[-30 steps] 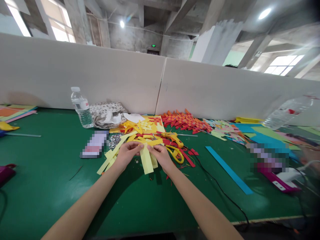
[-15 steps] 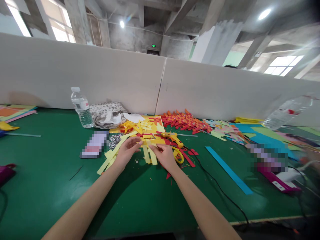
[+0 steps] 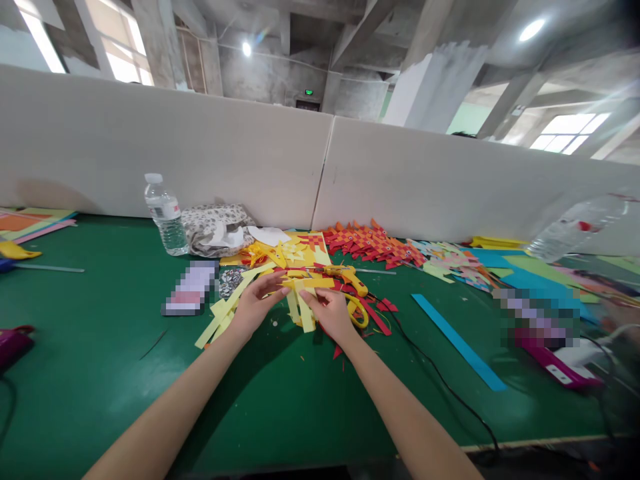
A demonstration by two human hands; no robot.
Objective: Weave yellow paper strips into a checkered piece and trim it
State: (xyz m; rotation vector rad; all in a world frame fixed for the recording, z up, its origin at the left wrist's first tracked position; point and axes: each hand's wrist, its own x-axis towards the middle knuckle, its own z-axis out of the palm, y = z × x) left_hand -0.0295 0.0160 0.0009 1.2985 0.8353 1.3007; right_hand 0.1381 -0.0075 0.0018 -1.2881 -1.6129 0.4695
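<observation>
Over the middle of the table, my right hand pinches woven yellow paper strips between thumb and fingers. My left hand grips the other side of the same strips, its fingertips partly hidden behind them. Several loose pale yellow strips lie beside and under my left wrist. Just right of my right hand are a yellow glue gun and the yellow handle of scissors, among red paper scraps.
A phone, a water bottle and a patterned cloth bag are at left. Orange-red woven paper pieces lie by the white partition. At right are a blue strip, a black cable and a purple power strip.
The woven yellow strips have shifted and turned slightly between my hands. My left thumb has moved a little to the right, closer to my right hand.
</observation>
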